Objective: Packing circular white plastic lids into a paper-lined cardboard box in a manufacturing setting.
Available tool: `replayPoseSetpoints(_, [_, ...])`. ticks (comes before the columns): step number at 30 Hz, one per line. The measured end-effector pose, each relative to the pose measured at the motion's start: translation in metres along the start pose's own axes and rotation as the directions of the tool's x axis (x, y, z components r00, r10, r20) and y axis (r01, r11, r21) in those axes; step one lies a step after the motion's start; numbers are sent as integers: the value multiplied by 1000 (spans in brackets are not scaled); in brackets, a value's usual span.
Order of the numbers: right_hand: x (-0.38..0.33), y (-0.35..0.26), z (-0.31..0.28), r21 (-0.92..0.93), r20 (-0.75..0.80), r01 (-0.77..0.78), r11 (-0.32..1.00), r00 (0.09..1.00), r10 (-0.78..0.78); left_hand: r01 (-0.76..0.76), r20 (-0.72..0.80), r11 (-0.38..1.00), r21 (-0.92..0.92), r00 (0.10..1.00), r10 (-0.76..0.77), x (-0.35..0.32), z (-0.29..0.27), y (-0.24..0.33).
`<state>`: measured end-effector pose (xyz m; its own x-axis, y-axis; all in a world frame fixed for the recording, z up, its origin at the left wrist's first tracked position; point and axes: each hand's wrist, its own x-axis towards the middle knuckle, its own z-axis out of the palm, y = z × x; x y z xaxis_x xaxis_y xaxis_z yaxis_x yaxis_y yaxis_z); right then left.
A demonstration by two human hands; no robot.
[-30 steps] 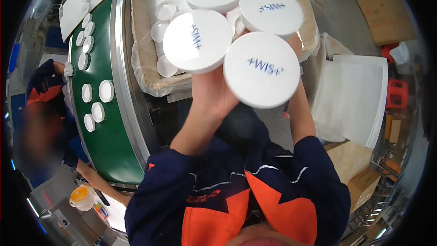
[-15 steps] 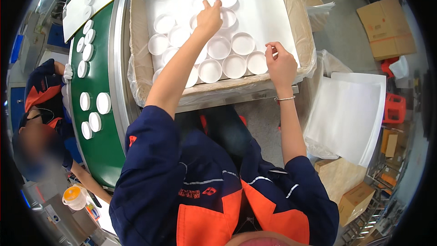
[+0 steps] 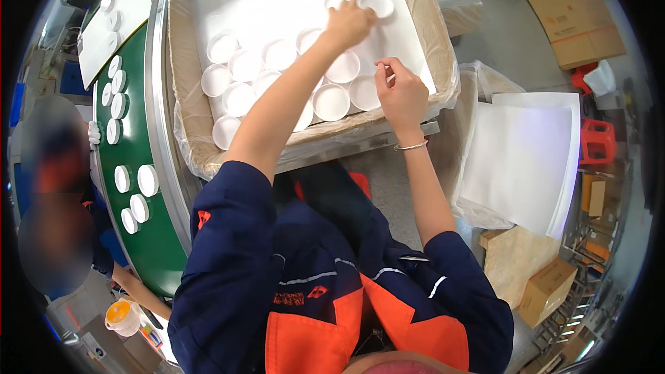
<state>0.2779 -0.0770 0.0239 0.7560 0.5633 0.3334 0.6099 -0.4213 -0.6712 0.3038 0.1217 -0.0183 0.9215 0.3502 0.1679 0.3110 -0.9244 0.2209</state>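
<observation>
My left hand [image 3: 348,24] reaches across a plastic-lined carton [image 3: 183,62], over shallow round white dishes or lids. Its fingers look bent downward and apart, slightly blurred. They are beside or on one white piece [image 3: 339,0], with another white piece [image 3: 377,4] just to their right; contact is hard to make out. My right hand [image 3: 403,95] hovers by the carton's near right side, fingers curled in, with nothing visible in them. Nearest to it is a white piece [image 3: 364,93] in the front row. More pieces lie in staggered rows on white sheeting, several partly hidden beneath my left arm.
Left of the carton runs a green conveyor belt [image 3: 149,249] carrying several white round pieces [image 3: 147,180]. Across it, a co-worker's gloved hand [image 3: 94,133] rests near the belt. White sheets [image 3: 516,159] lie to the right, with a cardboard box [image 3: 575,21] beyond.
My left hand has moved rightward over the carton, and two white pieces near it now sit farther right. My right hand stays curled by the near side. The whole view has shifted somewhat.
</observation>
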Motion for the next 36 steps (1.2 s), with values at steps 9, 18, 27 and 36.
replayPoseSetpoints(9, [2,7,-2,263,-152,-5,965,987,46,-165,178,986,-19,970,166,-78,-22,36])
replayPoseSetpoints(18, [9,21,-3,626,-78,-118,771,974,212,-130,174,988,-87,974,144,-202,-87,12])
replayPoseSetpoints(27, [18,29,16,-319,518,262,911,853,-64,677,-321,727,119,719,-617,-452,-227,-147])
replayPoseSetpoints(36, [21,47,25,-132,545,212,968,832,-108,910,-290,407,-76,371,-882,-613,-191,-260])
